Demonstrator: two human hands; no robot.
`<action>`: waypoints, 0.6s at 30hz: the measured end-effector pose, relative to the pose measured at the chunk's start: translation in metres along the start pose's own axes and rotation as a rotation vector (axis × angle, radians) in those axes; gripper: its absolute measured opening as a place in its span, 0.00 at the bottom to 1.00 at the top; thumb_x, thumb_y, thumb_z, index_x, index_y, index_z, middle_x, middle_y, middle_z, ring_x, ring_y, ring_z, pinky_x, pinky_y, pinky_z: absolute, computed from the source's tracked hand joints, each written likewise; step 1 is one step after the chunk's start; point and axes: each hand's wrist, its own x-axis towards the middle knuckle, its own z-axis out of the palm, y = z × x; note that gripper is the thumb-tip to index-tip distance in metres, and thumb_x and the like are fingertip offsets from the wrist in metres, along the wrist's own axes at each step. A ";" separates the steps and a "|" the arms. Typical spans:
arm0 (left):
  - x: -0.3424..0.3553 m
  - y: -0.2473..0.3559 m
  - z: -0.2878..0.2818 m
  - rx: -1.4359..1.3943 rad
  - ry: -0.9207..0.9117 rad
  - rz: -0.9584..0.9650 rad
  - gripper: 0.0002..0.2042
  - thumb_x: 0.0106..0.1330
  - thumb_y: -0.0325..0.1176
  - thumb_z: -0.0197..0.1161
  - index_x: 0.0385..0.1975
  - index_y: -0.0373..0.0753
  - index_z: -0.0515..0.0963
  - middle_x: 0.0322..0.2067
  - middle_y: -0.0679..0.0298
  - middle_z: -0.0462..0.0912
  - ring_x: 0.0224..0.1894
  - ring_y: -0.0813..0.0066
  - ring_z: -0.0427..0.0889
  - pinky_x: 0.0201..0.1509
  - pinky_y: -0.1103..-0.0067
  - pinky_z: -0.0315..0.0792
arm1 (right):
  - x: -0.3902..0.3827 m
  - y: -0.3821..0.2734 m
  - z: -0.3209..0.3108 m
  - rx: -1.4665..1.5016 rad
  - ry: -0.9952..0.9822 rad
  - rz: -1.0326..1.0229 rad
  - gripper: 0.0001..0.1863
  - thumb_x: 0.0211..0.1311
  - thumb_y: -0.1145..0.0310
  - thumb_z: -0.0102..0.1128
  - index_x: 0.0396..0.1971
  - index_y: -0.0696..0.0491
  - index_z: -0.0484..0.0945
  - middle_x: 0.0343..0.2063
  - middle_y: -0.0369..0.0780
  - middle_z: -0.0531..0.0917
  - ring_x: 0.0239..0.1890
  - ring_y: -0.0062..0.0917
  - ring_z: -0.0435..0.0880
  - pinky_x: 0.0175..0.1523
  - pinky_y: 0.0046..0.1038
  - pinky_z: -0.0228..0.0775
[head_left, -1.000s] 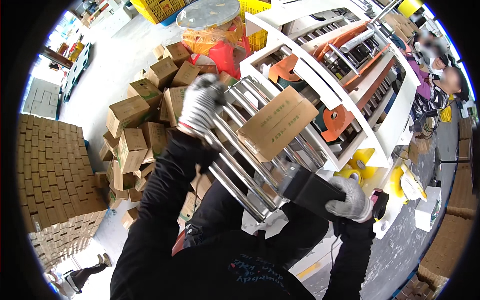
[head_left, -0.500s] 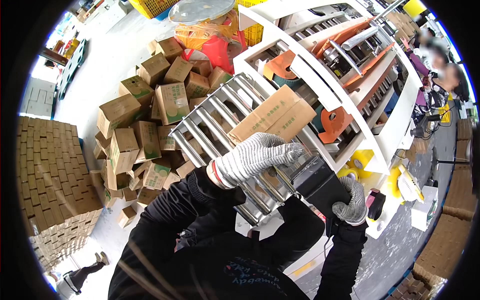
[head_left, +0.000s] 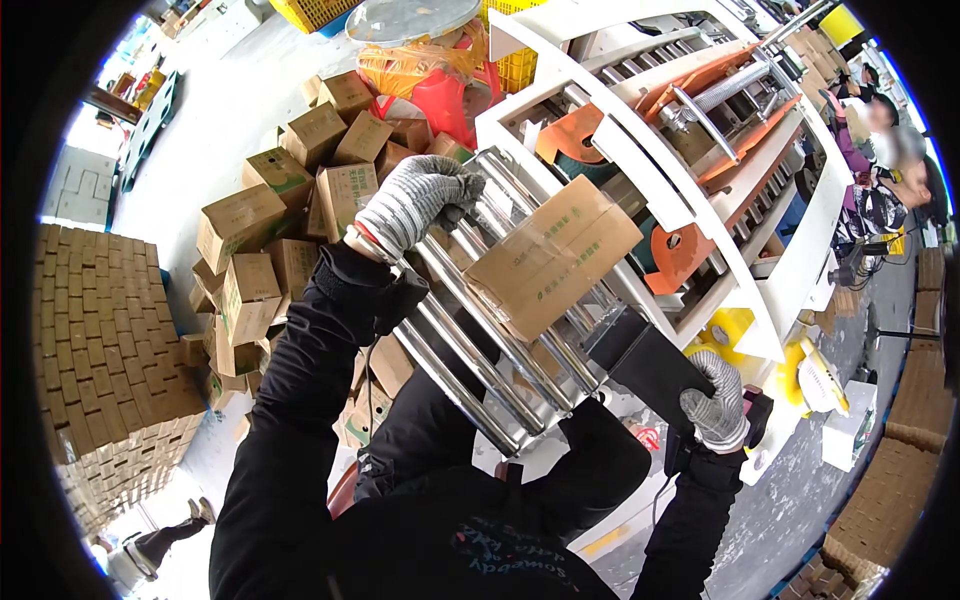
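Observation:
A sealed brown cardboard carton (head_left: 556, 256) with green print lies on the metal rollers (head_left: 470, 352) of a short conveyor. My right hand (head_left: 716, 402), in a grey-striped knit glove, grips a black box-shaped handheld device (head_left: 642, 362) with a cable. The device's front end is close to the carton's near right side. My left hand (head_left: 418, 200), gloved alike, is at the far left edge of the rollers, away from the carton. Its fingers are curled together; whether anything is in them is hidden.
Loose cartons (head_left: 240, 222) are heaped on the floor left of the conveyor. A white-framed machine (head_left: 640, 170) with orange guides adjoins the rollers. Stacked cartons (head_left: 95, 340) stand far left. Yellow tape rolls (head_left: 728, 322) lie at the right, and people are at the upper right.
My left hand has left the space near the carton and the device and moved to the rollers' far left edge. The carton is slightly nearer me. My right hand still holds the device.

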 end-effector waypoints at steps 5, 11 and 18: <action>0.021 -0.085 0.010 0.039 0.023 -0.141 0.09 0.59 0.32 0.60 0.28 0.32 0.79 0.21 0.65 0.79 0.22 0.80 0.76 0.29 0.83 0.71 | 0.007 0.030 0.031 0.127 0.028 0.067 0.22 0.44 0.51 0.65 0.25 0.55 0.72 0.18 0.31 0.72 0.22 0.14 0.67 0.29 0.19 0.61; 0.016 -0.119 0.019 0.837 0.173 -0.070 0.21 0.49 0.44 0.66 0.37 0.34 0.77 0.32 0.50 0.80 0.36 0.60 0.80 0.40 0.72 0.72 | 0.001 0.050 0.048 0.288 0.025 0.152 0.20 0.45 0.54 0.65 0.26 0.56 0.73 0.17 0.30 0.71 0.21 0.13 0.66 0.26 0.19 0.60; -0.079 -0.022 0.111 1.355 0.057 0.265 0.51 0.29 0.48 0.72 0.61 0.41 0.56 0.48 0.40 0.63 0.51 0.42 0.66 0.56 0.62 0.64 | -0.003 0.042 0.064 0.210 0.048 0.063 0.22 0.48 0.55 0.64 0.33 0.59 0.75 0.22 0.33 0.76 0.23 0.14 0.70 0.29 0.20 0.65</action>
